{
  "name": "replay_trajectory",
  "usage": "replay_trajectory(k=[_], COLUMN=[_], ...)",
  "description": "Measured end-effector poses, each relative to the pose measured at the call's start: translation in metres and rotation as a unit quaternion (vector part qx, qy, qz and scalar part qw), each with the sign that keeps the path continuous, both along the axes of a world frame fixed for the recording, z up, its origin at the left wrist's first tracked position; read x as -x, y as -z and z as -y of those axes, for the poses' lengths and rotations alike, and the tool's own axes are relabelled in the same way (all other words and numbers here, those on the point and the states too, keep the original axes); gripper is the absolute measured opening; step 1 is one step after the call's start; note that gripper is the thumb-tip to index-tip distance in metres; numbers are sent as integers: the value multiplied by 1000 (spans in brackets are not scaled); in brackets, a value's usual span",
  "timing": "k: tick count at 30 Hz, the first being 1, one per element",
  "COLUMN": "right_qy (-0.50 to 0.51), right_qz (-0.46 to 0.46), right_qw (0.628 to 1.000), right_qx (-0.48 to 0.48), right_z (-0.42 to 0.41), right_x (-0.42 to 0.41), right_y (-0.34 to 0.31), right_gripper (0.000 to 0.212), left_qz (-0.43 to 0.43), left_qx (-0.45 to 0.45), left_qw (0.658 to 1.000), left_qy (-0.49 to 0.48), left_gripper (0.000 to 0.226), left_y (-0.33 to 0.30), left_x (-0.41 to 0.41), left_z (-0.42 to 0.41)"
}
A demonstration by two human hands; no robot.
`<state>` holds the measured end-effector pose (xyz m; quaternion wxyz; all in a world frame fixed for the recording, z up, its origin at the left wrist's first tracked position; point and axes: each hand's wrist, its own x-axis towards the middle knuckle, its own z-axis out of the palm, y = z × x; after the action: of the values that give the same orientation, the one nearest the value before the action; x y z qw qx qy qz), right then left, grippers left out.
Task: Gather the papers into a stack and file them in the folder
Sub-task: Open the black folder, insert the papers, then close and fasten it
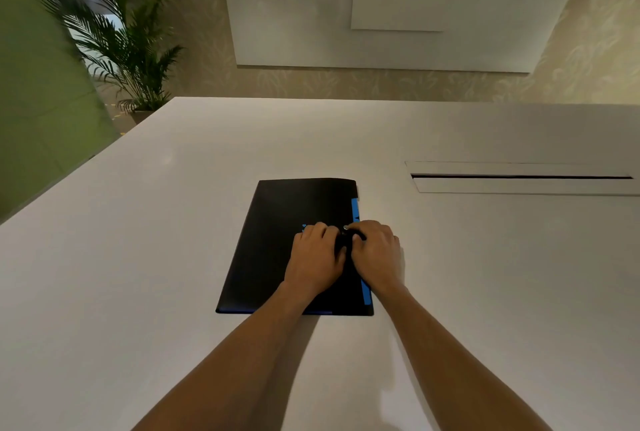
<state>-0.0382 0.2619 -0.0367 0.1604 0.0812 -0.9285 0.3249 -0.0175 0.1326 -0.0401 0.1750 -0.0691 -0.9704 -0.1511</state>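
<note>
We're at the tail end, by our read: the flat black folder with the blue edge strip [294, 243] lies closed on the white desk [138, 257], and no loose papers show anywhere on it, so they are presumably inside already. Both hands sit together on the folder near its right edge. Left hand [317, 254] has its grip curled down on the cover; right hand [375, 250] has its fingers curled around a small dark piece with a pale tip, likely a clasp or strap. We can't tell whether either grip is pinching it or just pressing. Next move calls for finishing the fastening, then letting go. Folder looks thin, matte, square to the desk edge.
</note>
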Motion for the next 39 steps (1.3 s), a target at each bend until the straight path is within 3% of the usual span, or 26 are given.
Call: replay_trajectory(k=[9, 26, 33, 36, 39], right_qy=[-4, -11, -10, 13, 51], right_qz=[-3, 11, 4, 11, 37], right_qw=[990, 980, 984, 996, 998], right_qx=[-138, -196, -176, -84, 1], right_z=[3, 6, 4, 3, -2], right_x=[0, 0, -4, -8, -16], right_y=[0, -3, -1, -3, -8], right_gripper=[32, 32, 33, 32, 32], left_qz=[99, 125, 91, -1, -58], left_qx=[5, 39, -51, -137, -151], left_qw=[994, 990, 993, 990, 985], left_qy=[54, 54, 60, 24, -66], left_gripper=[50, 50, 44, 31, 25], left_y=[2, 2, 1, -7, -16], left_x=[3, 6, 4, -1, -5], left_z=[2, 4, 5, 9, 22])
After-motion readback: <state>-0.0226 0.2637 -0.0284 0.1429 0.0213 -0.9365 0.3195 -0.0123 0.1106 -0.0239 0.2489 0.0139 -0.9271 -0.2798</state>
